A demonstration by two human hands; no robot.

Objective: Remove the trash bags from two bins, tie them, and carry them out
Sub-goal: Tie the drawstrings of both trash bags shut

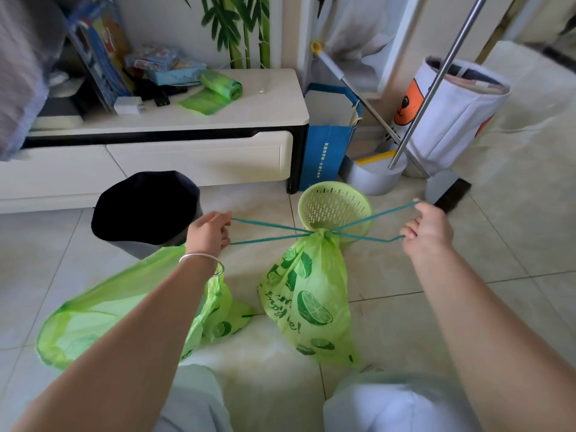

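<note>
A green lime-print trash bag (307, 302) stands on the tiled floor between my knees, its neck cinched. Two teal drawstrings (268, 232) stretch sideways from the neck. My left hand (209, 232) grips the left loop and my right hand (428, 227) grips the right loop, both pulled taut. A second green bag (93, 316) lies open on the floor under my left forearm. Behind it stands a grey bin with a dark lining (146, 210). A small green perforated basket bin (335, 208) sits bare just behind the cinched bag.
A white low cabinet (193, 151) runs along the back, with a roll of green bags (218, 88) on top. A blue paper bag (327, 141), a mop pole (436, 85), a dustpan and a white fabric hamper (452, 110) crowd the back right.
</note>
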